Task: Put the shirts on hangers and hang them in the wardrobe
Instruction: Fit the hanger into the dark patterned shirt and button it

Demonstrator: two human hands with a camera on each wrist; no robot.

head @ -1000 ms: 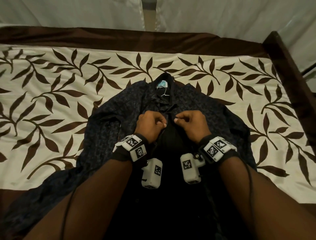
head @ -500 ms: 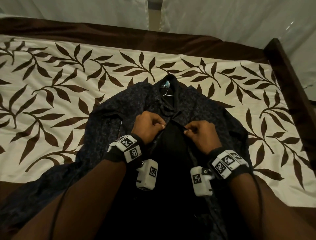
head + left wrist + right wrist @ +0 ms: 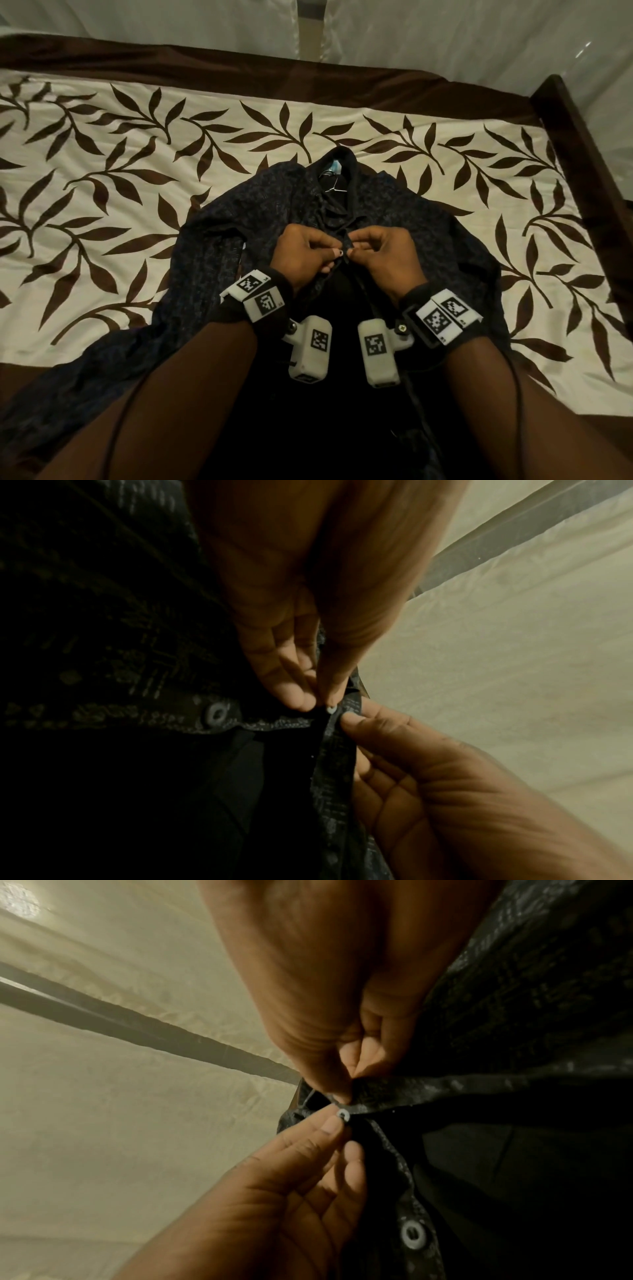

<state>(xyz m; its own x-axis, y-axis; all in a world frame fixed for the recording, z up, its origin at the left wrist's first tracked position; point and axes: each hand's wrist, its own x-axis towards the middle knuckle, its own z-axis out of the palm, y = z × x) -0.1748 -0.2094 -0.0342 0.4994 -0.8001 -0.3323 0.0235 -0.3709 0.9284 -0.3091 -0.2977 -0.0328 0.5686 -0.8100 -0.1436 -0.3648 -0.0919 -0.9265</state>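
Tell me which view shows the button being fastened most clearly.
The right wrist view: the button sits bright and ring-shaped at the placket edge, pinched between the left hand and right hand. The left wrist view shows it edge-on, partly hidden by fingertips. In the head view it is only a dark speck on the shirt.

Dim bedroom, seen from above the bed

A cream bedspread (image 3: 102, 144) printed with brown leaves, edged by a dark brown border (image 3: 171, 65), covers the bed; pale curtains (image 3: 445, 34) hang behind, a dark wooden bedframe (image 3: 589, 144) at right.
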